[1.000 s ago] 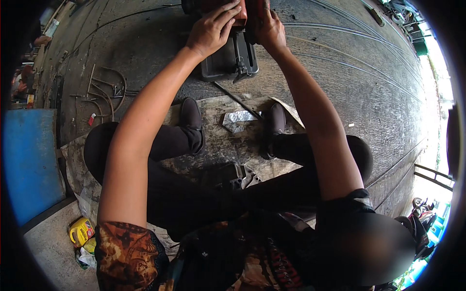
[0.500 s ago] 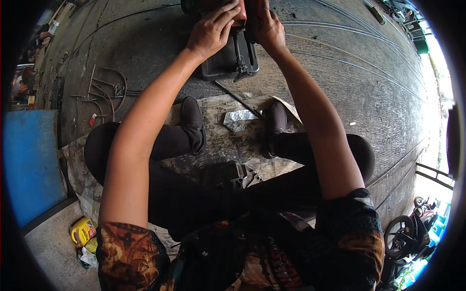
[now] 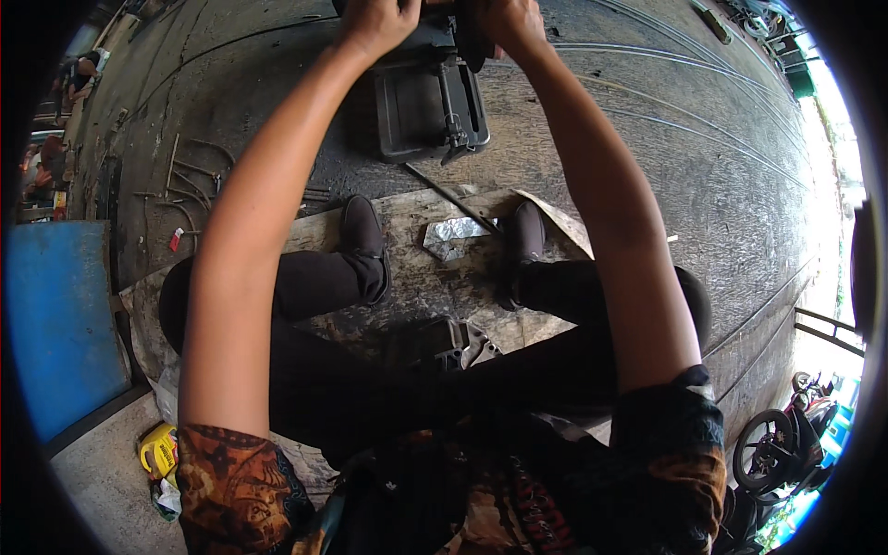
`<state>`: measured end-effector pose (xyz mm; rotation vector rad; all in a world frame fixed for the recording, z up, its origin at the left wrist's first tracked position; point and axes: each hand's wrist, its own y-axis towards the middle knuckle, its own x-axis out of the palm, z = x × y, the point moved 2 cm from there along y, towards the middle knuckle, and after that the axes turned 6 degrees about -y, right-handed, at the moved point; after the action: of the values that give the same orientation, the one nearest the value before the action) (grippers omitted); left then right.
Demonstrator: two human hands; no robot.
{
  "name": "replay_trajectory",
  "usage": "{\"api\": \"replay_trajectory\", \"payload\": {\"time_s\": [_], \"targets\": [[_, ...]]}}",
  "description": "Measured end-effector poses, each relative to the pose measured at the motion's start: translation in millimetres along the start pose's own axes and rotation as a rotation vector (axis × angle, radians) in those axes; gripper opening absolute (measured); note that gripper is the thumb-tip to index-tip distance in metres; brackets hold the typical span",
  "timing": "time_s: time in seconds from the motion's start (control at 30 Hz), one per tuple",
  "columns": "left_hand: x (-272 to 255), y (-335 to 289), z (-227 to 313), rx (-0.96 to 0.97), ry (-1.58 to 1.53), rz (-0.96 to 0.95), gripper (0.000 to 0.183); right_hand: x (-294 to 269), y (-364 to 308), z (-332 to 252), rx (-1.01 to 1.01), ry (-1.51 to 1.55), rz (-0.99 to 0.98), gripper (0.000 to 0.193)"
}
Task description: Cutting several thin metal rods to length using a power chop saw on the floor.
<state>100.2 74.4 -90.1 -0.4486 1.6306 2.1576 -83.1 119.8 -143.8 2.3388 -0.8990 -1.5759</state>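
A cut-off saw stands on the floor ahead of me; its flat black base (image 3: pixel 407 116) carries a clamp screw (image 3: pixel 450 102). The saw's upper part runs out past the top edge of the view. My left hand (image 3: pixel 384 20) is at the left of this upper part, closed, its fingertips partly cut off by the picture edge. My right hand (image 3: pixel 515 23) closes round the dark rounded part (image 3: pixel 476 42) on the other side. Both arms are stretched out forward.
Between my boots lie a dark bar (image 3: pixel 453 199) and a silvery foil piece (image 3: pixel 460 238). A metal block (image 3: pixel 453 342) rests beneath my legs. Bent rods (image 3: pixel 190 185) lie left, long thin rods (image 3: pixel 657 60) right. A blue panel (image 3: pixel 65 305) and yellow jug (image 3: pixel 159 450) are at left.
Both hands have moved farther forward, toward the top edge. The saw's red part has gone almost out of sight, and more of the black base shows.
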Motion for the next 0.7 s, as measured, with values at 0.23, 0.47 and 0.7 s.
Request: {"api": "replay_trajectory", "payload": {"time_s": [0.23,0.47,0.7], "targets": [[-6.1,59.6,-46.8,-0.174,-0.025,-0.057,0.028,-29.8,57.5,-17.7,0.000,-0.081,-0.017,0.072],[-8.6,94.1,-75.0,-0.109,0.071,-0.033,0.028,-32.2,94.5,-21.3,0.005,-0.143,-0.083,0.065],[-4.9,116.2,-109.9,-0.180,0.048,-0.048,0.029,-33.7,122.6,-27.3,0.023,-0.164,-0.096,0.041]]}}
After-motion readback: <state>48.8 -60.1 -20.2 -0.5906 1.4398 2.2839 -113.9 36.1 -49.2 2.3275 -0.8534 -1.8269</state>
